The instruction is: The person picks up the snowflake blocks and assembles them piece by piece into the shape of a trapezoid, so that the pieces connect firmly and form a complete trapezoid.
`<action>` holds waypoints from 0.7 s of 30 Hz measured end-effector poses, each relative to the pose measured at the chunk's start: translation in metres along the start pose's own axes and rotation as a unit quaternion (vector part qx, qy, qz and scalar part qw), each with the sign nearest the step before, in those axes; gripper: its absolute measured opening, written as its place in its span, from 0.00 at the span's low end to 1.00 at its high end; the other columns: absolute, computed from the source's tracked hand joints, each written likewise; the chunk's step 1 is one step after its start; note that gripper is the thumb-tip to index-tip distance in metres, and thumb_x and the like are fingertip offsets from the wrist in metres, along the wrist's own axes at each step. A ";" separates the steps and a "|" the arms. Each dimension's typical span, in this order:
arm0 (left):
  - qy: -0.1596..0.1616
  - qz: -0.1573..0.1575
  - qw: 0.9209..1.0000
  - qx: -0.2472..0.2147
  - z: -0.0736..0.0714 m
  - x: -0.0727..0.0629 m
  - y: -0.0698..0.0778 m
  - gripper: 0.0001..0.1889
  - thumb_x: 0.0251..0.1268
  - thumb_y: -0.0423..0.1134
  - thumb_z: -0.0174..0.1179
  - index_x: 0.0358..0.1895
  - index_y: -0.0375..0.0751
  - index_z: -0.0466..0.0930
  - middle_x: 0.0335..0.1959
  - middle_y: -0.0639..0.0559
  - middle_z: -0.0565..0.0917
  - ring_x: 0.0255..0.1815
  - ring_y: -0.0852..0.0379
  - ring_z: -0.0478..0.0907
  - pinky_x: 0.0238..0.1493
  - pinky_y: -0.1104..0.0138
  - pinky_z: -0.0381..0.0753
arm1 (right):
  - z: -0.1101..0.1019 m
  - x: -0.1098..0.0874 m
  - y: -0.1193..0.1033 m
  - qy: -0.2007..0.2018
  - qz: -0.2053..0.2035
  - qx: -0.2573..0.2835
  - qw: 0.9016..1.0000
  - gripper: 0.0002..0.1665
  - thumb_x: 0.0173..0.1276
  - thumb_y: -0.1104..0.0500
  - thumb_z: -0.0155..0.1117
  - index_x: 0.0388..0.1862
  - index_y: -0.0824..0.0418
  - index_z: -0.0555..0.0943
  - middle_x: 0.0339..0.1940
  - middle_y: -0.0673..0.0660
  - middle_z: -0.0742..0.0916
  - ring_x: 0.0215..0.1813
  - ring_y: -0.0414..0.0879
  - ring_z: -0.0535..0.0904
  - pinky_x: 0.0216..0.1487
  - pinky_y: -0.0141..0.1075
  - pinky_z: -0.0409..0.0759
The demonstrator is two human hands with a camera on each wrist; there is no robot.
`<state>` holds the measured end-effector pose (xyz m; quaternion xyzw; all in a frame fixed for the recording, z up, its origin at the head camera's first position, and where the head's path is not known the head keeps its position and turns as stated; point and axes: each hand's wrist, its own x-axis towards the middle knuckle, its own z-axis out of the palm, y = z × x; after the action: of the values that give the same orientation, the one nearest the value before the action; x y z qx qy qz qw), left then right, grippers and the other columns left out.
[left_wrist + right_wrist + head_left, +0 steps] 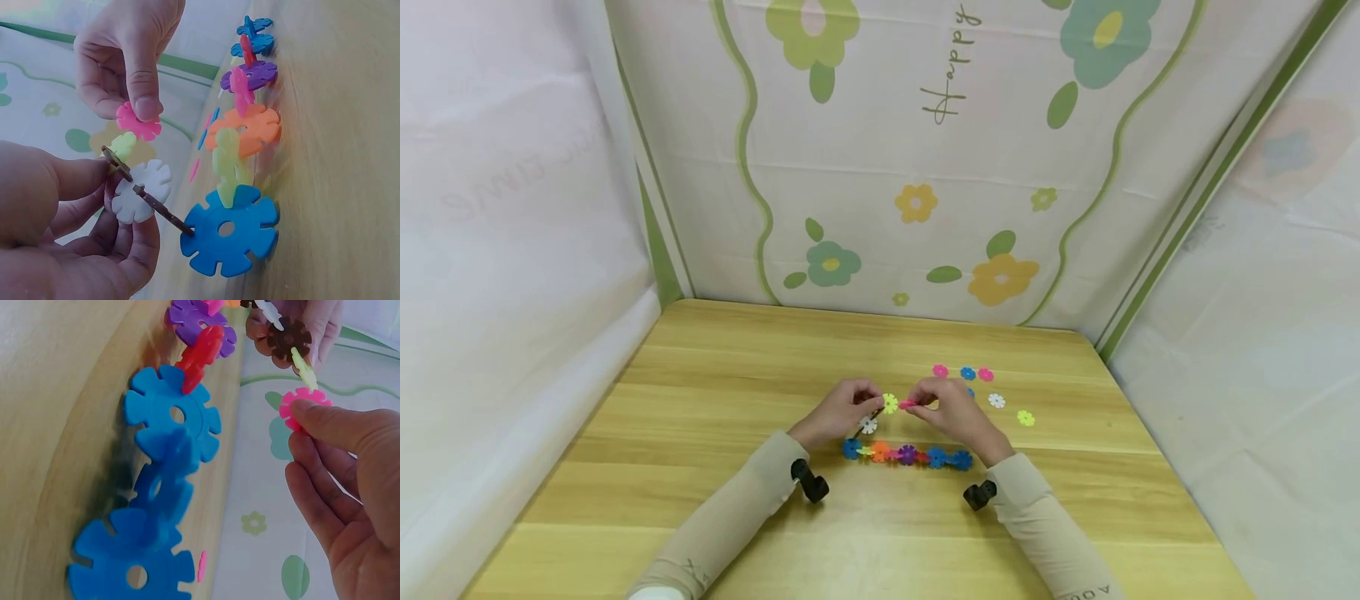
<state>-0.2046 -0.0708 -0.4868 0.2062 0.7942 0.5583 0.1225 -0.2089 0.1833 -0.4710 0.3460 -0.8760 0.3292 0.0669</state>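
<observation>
My left hand [850,408] pinches a brown snowflake disc [289,342] at the upper end of a linked chain. A yellow-green disc [890,403] sticks out from the brown one toward the right hand. Between finger and thumb, my right hand [953,408] holds a pink snowflake disc [306,400], its edge right at the yellow-green disc. Below the left fingers, a white disc [145,192] and another brown disc [164,211] lead down to a large-looking blue disc [231,240]. From there the row of purple [907,454], orange, red and blue discs runs rightward along the table.
Loose discs lie flat on the wooden table [700,492] beyond the right hand: pink [940,371], blue [967,373], white [996,401] and yellow [1026,417]. A flower-print cloth [865,150] stands behind the table, with cloth walls at both sides.
</observation>
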 end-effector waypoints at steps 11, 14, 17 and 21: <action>0.006 0.026 1.000 0.012 0.000 -0.002 -0.002 0.09 0.83 0.39 0.57 0.46 0.40 0.85 0.40 0.46 0.85 0.37 0.55 0.76 0.39 0.68 0.78 | 0.005 0.002 -0.006 0.016 -0.083 -0.076 0.993 0.05 0.65 0.67 0.78 0.37 0.60 0.89 0.35 0.52 0.91 0.36 0.41 0.87 0.40 0.41 0.90; 0.009 0.028 0.999 0.016 0.001 -0.002 -0.003 0.09 0.83 0.40 0.58 0.45 0.40 0.85 0.40 0.45 0.85 0.36 0.56 0.76 0.39 0.68 0.78 | 0.005 0.004 -0.009 0.010 -0.088 -0.095 0.992 0.03 0.66 0.66 0.77 0.37 0.62 0.90 0.35 0.52 0.92 0.36 0.42 0.88 0.41 0.41 0.90; 0.012 0.039 0.999 0.026 0.001 -0.002 -0.002 0.10 0.83 0.39 0.57 0.45 0.38 0.85 0.39 0.45 0.85 0.35 0.56 0.76 0.37 0.69 0.78 | 0.005 0.006 -0.012 0.011 -0.102 -0.107 0.989 0.03 0.65 0.68 0.77 0.36 0.63 0.91 0.35 0.53 0.93 0.36 0.43 0.89 0.41 0.40 0.90; 0.018 0.054 0.998 0.039 0.002 -0.003 0.002 0.09 0.82 0.37 0.57 0.44 0.36 0.85 0.38 0.45 0.86 0.33 0.58 0.76 0.36 0.70 0.78 | 0.007 0.006 -0.014 0.028 -0.127 -0.109 0.985 0.04 0.63 0.70 0.78 0.35 0.63 0.91 0.34 0.54 0.93 0.35 0.44 0.90 0.39 0.40 0.90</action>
<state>-0.2010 -0.0696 -0.4858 0.2427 0.8052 0.5365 0.0696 -0.2040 0.1680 -0.4665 0.4361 -0.8534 0.2296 0.1697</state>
